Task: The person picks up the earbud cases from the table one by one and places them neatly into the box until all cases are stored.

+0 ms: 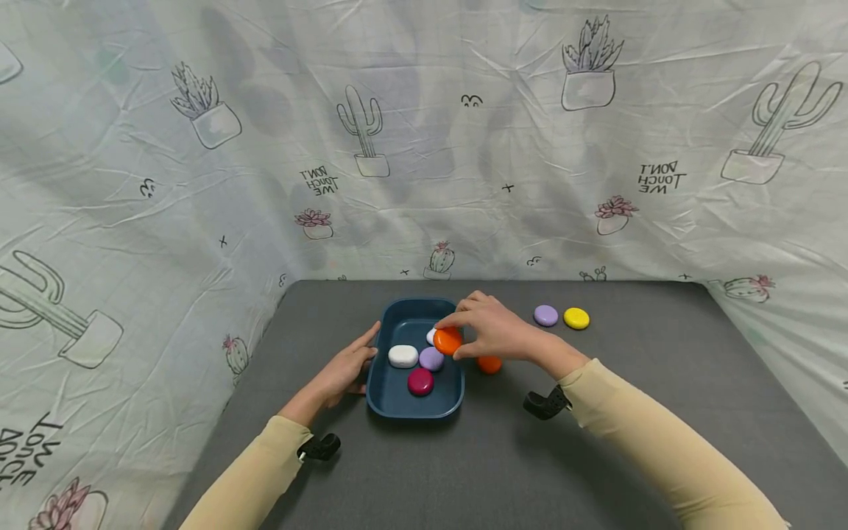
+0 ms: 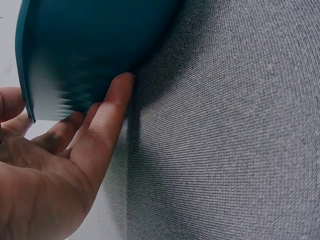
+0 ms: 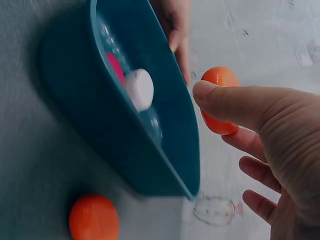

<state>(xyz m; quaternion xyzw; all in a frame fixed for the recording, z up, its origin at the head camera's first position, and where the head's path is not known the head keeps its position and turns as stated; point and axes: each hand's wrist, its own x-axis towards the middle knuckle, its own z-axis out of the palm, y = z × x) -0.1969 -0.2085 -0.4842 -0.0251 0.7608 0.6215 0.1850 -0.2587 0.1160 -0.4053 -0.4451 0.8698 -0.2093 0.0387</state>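
Observation:
My right hand pinches a glossy orange rounded disc between thumb and fingers, above the right side of a dark blue tray. The tray holds a white oval piece, a lilac disc and a crimson disc. Another white piece shows partly behind the held disc. Against the tray's outer left wall rests my left hand; its fairly straight fingers touch the wall in the left wrist view. A second orange disc lies on the table just outside the tray.
On the grey tabletop, a lilac disc and a yellow disc lie at the back right. A pale cloth printed with cacti hangs behind the table and along its sides.

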